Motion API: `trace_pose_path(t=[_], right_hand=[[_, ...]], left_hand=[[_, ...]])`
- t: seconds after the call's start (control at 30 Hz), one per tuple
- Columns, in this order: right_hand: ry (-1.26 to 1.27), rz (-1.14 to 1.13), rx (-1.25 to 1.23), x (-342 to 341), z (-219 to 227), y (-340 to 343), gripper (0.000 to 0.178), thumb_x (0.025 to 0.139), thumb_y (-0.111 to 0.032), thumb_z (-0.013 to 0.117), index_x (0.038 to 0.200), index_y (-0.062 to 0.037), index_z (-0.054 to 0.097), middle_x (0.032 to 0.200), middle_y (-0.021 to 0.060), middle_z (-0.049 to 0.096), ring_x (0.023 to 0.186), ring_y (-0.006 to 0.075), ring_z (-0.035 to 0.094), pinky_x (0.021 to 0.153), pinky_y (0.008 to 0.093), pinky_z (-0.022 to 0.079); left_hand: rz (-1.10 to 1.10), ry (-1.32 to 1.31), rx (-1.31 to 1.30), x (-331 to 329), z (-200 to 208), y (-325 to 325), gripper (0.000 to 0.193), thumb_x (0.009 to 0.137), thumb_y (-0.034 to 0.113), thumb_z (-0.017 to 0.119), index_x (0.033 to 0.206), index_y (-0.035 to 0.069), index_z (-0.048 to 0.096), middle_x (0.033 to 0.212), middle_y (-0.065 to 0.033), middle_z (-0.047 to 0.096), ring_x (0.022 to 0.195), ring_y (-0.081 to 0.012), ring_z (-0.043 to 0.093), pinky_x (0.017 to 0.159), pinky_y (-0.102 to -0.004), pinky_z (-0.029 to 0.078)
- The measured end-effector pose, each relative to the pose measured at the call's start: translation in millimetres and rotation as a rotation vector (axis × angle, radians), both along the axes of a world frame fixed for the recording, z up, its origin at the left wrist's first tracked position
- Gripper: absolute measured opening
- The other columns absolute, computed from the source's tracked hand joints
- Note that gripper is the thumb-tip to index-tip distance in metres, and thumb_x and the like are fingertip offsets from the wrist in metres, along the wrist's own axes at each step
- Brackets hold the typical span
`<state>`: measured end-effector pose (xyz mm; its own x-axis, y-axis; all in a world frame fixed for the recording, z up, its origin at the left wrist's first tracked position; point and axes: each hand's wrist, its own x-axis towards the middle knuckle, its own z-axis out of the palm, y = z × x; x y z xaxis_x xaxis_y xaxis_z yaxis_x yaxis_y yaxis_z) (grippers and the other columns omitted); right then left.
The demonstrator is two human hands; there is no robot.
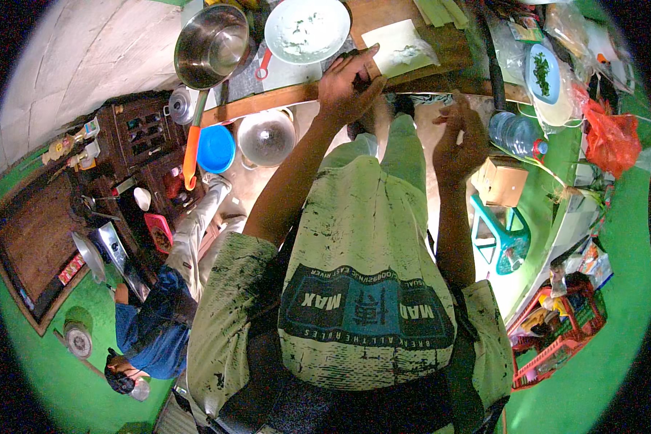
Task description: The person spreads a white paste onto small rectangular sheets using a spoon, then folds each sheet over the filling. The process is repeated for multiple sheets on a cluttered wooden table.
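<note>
My left hand [347, 83] is at the table's near edge, thumb and fingers apart, and I see nothing held in it. Just beyond its fingertips a pale yellow sheet [389, 37] lies on a wooden board [434, 45], with a whitish smear or lump on the sheet's right side. Close by on the left sits a white bowl [281, 27] with white residue inside. My right hand [459, 137] hangs in front of the table edge, away from the things on it. Its fingers are loosely bent and apart, with nothing visible in them.
A steel pan [195, 50] with an orange handle juts over the table edge. Below stand a blue basin [215, 150] and a metal pot [266, 137]. On the right are a plate of chopped greens [542, 72], a water bottle [515, 134] and a teal stool [513, 239]. Another person [152, 318] is at the left.
</note>
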<state>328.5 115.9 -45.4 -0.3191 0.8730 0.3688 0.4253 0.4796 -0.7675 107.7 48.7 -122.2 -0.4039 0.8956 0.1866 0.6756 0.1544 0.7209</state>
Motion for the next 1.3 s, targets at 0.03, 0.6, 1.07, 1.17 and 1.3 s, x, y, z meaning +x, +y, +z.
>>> trace_pose_path(t=[0.03, 0.6, 1.07, 1.17, 1.3], right_hand=[[0.036, 0.07, 0.119, 0.7, -13.1, -1.8, 0.029, 0.107, -0.011, 0.056, 0.129, -0.0005, 0.072, 0.087, 0.0116, 0.074, 0.073, 0.0201, 0.072, 0.068, 0.0337, 0.055], [-0.075, 0.188, 0.185, -15.0, -46.0, -49.3, 0.03, 0.103, -0.004, 0.059, 0.131, 0.0007, 0.07, 0.086, 0.0098, 0.075, 0.073, 0.0214, 0.071, 0.065, 0.0334, 0.057], [0.465, -0.179, -0.518, -24.7, -11.0, -21.0, 0.031, 0.111, -0.019, 0.056, 0.121, 0.0077, 0.068, 0.08, 0.0132, 0.075, 0.058, 0.0158, 0.066, 0.055, 0.0282, 0.052], [0.411, -0.159, -0.591, -22.8, -27.6, -11.2, 0.027, 0.11, -0.017, 0.057, 0.12, 0.0064, 0.066, 0.081, 0.0136, 0.075, 0.059, 0.0161, 0.068, 0.054, 0.0295, 0.053], [0.25, -0.167, -0.48, -12.2, -25.1, -13.6, 0.023, 0.11, -0.014, 0.057, 0.118, 0.0065, 0.066, 0.082, 0.0143, 0.075, 0.059, 0.0167, 0.068, 0.053, 0.0303, 0.054]], left_hand=[[-0.005, 0.003, 0.043, -0.2, -2.3, 0.3, 0.065, 0.087, 0.034, 0.085, 0.147, 0.019, 0.063, 0.091, -0.006, 0.07, 0.085, -0.0268, 0.067, 0.081, -0.0416, 0.056], [0.009, -0.038, 0.0, -0.3, -3.8, 1.3, 0.067, 0.087, 0.031, 0.086, 0.148, 0.018, 0.062, 0.088, -0.0039, 0.07, 0.08, -0.0202, 0.066, 0.077, -0.0367, 0.056], [0.04, -0.127, 0.026, 2.2, -4.3, 1.0, 0.061, 0.082, 0.03, 0.087, 0.139, 0.022, 0.068, 0.081, -0.0031, 0.066, 0.083, -0.0269, 0.065, 0.083, -0.0419, 0.055], [0.021, -0.099, 0.04, 0.0, -8.5, 1.2, 0.064, 0.085, 0.034, 0.087, 0.143, 0.021, 0.065, 0.082, -0.0037, 0.066, 0.082, -0.0233, 0.065, 0.08, -0.0391, 0.056], [0.04, -0.089, -0.002, 2.6, -5.7, -0.6, 0.066, 0.086, 0.037, 0.086, 0.146, 0.021, 0.064, 0.083, -0.0042, 0.066, 0.081, -0.0212, 0.065, 0.079, -0.0375, 0.056]])
